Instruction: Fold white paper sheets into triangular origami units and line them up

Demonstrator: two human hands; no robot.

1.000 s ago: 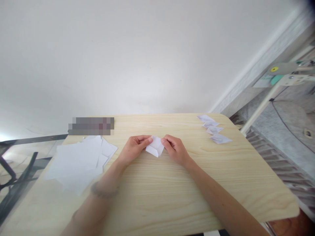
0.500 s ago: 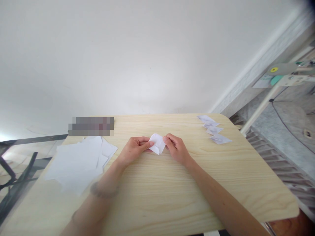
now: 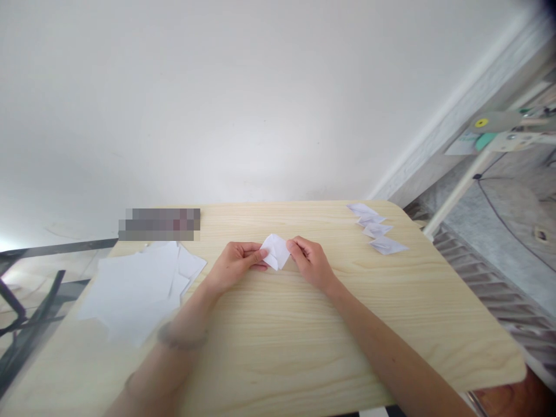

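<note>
A small folded piece of white paper (image 3: pixel 277 250) is held between my two hands, just above the middle of the table. My left hand (image 3: pixel 240 260) pinches its left corner, thumb on top and fingers beneath. On the other side, my right hand (image 3: pixel 309 259) grips the right corner between thumb and curled forefinger. Crease lines and a flap show on the paper's face. To the right, several folded white paper pieces (image 3: pixel 388 245) lie in a slanting row, overlapping or nearly so.
Loose sheets of white paper (image 3: pixel 134 284) are spread in a pile at the left of the wooden table (image 3: pixel 278 347). A blurred-out dark object (image 3: pixel 158 223) sits behind them. A white wall (image 3: pixel 260 104) rises at the back. A pale metal stand (image 3: pixel 460 191) is off the right edge.
The folded paper has shifted and tilted slightly between my fingers, its flap showing a bit differently. Both hands keep their grip and have hardly moved.
</note>
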